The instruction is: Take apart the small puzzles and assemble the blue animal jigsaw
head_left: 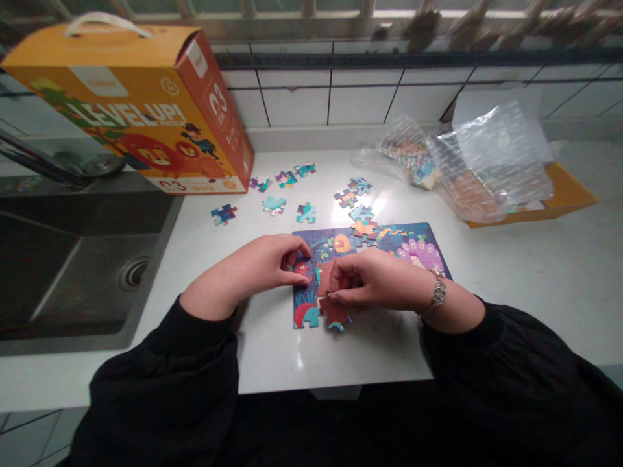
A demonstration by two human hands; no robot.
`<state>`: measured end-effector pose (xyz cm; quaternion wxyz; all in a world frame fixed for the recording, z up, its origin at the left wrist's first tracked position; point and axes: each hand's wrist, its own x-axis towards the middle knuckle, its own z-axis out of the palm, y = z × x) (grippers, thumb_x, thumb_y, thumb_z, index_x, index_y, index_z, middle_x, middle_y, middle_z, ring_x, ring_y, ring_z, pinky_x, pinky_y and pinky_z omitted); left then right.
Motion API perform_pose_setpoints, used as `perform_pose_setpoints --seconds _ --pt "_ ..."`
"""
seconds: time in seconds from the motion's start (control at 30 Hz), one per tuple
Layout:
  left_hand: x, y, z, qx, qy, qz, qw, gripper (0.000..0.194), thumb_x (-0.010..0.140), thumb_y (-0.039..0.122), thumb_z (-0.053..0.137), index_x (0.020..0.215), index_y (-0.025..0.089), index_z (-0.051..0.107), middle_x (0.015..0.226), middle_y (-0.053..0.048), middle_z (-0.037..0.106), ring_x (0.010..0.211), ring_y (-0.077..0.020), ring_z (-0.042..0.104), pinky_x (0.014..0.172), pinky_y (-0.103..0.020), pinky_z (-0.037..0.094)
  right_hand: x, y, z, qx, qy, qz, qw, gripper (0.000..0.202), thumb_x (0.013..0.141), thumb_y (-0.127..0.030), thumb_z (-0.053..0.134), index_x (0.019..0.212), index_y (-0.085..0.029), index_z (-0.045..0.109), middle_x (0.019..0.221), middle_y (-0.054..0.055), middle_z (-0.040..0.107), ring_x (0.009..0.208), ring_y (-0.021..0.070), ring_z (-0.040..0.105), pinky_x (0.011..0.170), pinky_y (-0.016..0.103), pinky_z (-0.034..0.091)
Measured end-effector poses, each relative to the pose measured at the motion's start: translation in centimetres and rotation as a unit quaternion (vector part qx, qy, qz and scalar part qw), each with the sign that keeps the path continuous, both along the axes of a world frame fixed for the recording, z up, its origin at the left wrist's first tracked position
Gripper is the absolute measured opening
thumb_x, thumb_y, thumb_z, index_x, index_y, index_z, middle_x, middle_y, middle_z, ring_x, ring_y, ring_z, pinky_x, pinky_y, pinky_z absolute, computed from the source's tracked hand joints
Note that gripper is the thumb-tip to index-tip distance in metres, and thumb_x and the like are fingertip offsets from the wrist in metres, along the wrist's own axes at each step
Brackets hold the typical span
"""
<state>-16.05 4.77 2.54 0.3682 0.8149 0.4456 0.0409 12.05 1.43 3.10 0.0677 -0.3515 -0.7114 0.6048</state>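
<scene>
A partly assembled jigsaw puzzle point(379, 235) with a dark blue night scene and a purple peacock lies on the white counter in front of me. My left hand point(280, 261) rests at its left edge, thumb and forefinger apart and touching the joined pieces. Between the thumb and fingers of my right hand point(365, 280) is a brown puzzle piece point(335, 314), at the lower edge beside a red and teal corner piece point(306, 316). My right hand hides much of the puzzle's middle. An orange piece point(365, 227) overlaps the upper edge.
Several loose pieces lie beyond the puzzle, among them a dark blue one point(224, 214) and a teal one point(306, 213). An orange puzzle box point(131, 110) stands back left, by a sink point(170, 220). Plastic bags point(487, 162) cover an orange box part point(569, 194) back right.
</scene>
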Motion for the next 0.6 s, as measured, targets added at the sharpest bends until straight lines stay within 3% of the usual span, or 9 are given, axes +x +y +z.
perform_pose_setpoints --seconds 0.1,0.2,0.3,0.6 --pt "-0.2 0.1 -0.3 -0.002 0.002 -0.005 1.0 0.041 0.083 0.042 0.091 0.118 0.025 0.077 0.089 0.0 0.071 0.078 -0.0198 0.063 0.071 -0.031 0.044 0.0 0.0 0.1 -0.04 0.021 -0.01 0.999 0.012 0.099 -0.03 0.077 0.105 -0.021 0.075 0.087 0.001 0.081 0.067 0.0145 0.072 0.062 0.026 0.056" --pt "-0.4 0.1 -0.4 0.0 -0.003 -0.022 1.0 0.047 0.079 0.04 0.095 0.12 0.026 0.076 0.095 0.0 0.072 0.081 -0.0201 0.063 0.073 -0.031 0.044 -0.2 0.1 -0.1 0.02 -0.022 -0.011 0.999 0.004 0.097 -0.021 0.075 0.101 -0.02 0.074 0.081 -0.001 0.078 0.067 0.0127 0.069 0.063 0.024 0.052" --pt "-0.7 0.1 -0.4 0.0 -0.004 -0.037 0.999 0.056 0.075 0.038 0.098 0.125 0.026 0.075 0.101 -0.001 0.073 0.085 -0.0204 0.064 0.077 -0.031 0.046 -0.4 0.0 -0.4 0.089 -0.074 -0.008 0.993 0.01 0.092 -0.012 0.074 0.097 -0.02 0.074 0.078 -0.003 0.077 0.068 0.0117 0.068 0.064 0.024 0.047" --pt "-0.9 0.0 -0.4 0.001 -0.002 -0.045 0.999 0.057 0.078 0.04 0.097 0.128 0.027 0.074 0.107 -0.002 0.073 0.089 -0.0219 0.065 0.08 -0.032 0.047 -0.7 -0.5 -1.0 0.181 -0.12 0.0 0.976 0.016 0.084 -0.01 0.076 0.083 -0.022 0.065 0.068 -0.007 0.066 0.06 0.0099 0.055 0.059 0.025 0.036"
